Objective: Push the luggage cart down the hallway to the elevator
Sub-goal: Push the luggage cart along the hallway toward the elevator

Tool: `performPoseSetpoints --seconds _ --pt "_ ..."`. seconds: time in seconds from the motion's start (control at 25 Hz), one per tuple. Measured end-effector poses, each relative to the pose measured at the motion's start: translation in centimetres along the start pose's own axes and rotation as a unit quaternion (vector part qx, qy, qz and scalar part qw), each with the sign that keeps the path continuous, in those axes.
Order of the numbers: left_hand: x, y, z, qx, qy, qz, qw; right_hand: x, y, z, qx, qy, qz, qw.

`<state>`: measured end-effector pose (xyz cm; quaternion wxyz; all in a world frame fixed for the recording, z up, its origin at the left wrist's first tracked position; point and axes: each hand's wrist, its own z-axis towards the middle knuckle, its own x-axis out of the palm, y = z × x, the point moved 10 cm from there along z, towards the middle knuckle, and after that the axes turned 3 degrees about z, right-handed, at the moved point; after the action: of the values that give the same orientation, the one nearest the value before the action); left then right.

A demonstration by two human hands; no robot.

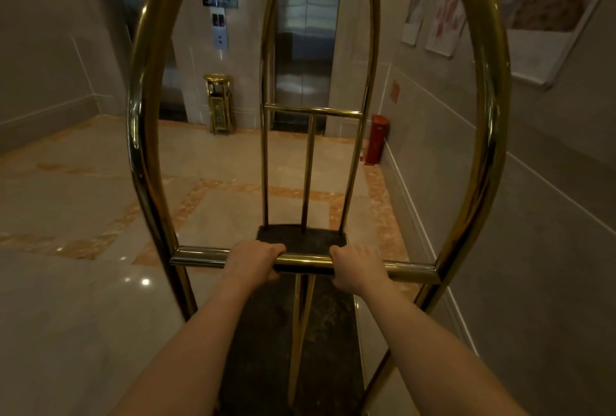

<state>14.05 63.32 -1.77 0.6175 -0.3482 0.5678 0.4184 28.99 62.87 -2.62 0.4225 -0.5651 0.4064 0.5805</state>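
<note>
Your left hand (255, 260) and right hand (356, 265) both grip the brass luggage cart's (150, 148) crossbar (200, 256); the cart faces the closed elevator doors (305, 48), near them.

cart frame (146, 135): polished brass-look metal tube, glossy, smooth
cart deck (266, 332): dark carpet-like cloth, matt, rough
floor (83, 299): polished stone tile, glossy, reflective
elevator doors (305, 58): brushed steel, satin sheen
walls (550, 249): matt panels
ash bin (220, 103): gold-tone metal, shiny
</note>
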Motion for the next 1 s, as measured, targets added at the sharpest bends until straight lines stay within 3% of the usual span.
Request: performPoseSetpoints --seconds 1.0 --pt "4.5 9.5 31.5 -0.004 -0.01 0.018 1.0 0.1 -13.8 28.2 0.002 -0.005 0.0 1.0"
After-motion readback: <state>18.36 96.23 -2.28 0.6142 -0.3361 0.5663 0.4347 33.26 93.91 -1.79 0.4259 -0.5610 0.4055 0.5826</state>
